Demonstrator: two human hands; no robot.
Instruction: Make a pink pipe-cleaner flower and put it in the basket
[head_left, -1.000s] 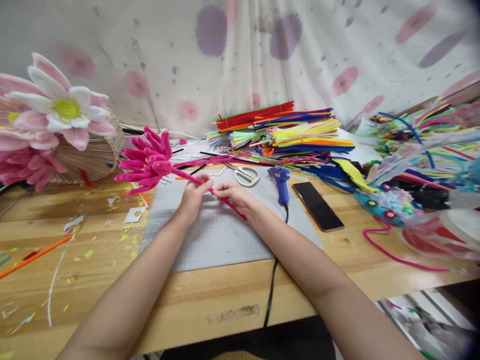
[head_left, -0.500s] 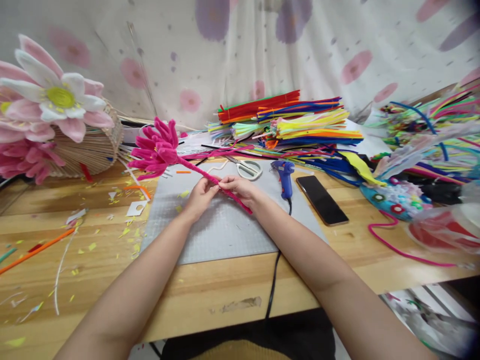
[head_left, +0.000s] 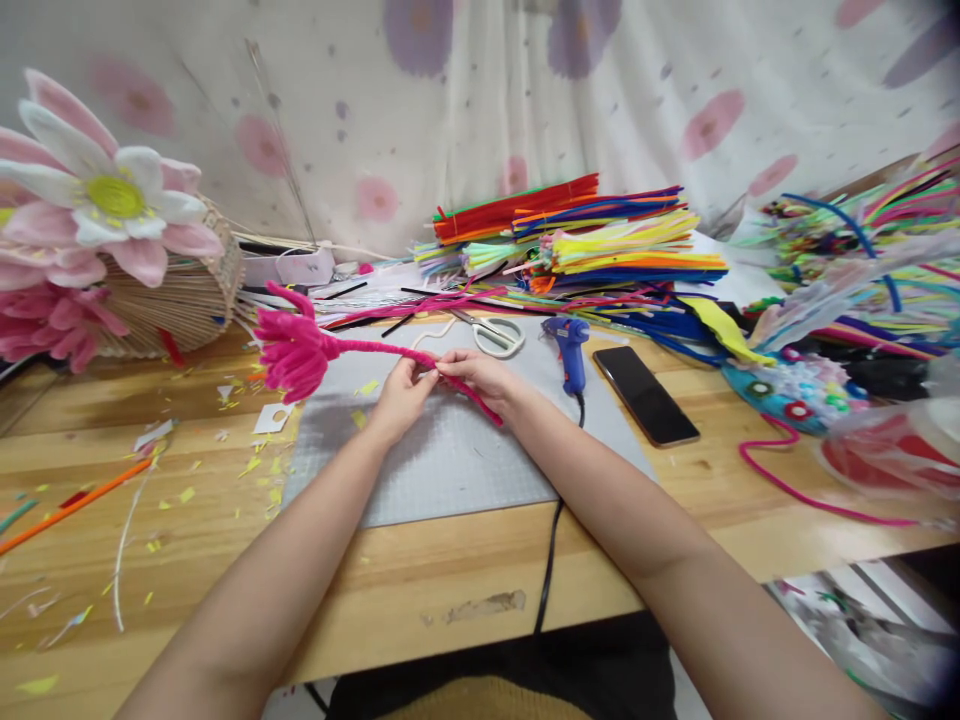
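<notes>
A bright pink pipe-cleaner flower [head_left: 294, 347] is held over the grey cutting mat [head_left: 457, 480], its fuzzy bloom out to the left. My left hand [head_left: 405, 395] is closed, pinching the flower's stem about midway. Right beside it, my right hand [head_left: 476, 378] also grips the stem, the fingertips of both hands nearly meeting. The stem curves between bloom and hands, and its lower end slants down beneath my right hand. Behind the hands, scissors [head_left: 501, 338] with pale handles lie on the mat. A blue glue gun [head_left: 568, 355] rests to their right.
A black phone [head_left: 646, 395] lies right of the mat. Bundles of coloured pipe cleaners [head_left: 630, 245] are piled at the back. A woven basket [head_left: 180, 300] with pink and white flowers [head_left: 116, 195] stands left. Yellow scraps and an orange pipe cleaner [head_left: 79, 505] litter the table's left side.
The bloom has sunk and tipped downward to the left, and the stem, straight before, now bends. Both hands keep their hold at nearly the same place.
</notes>
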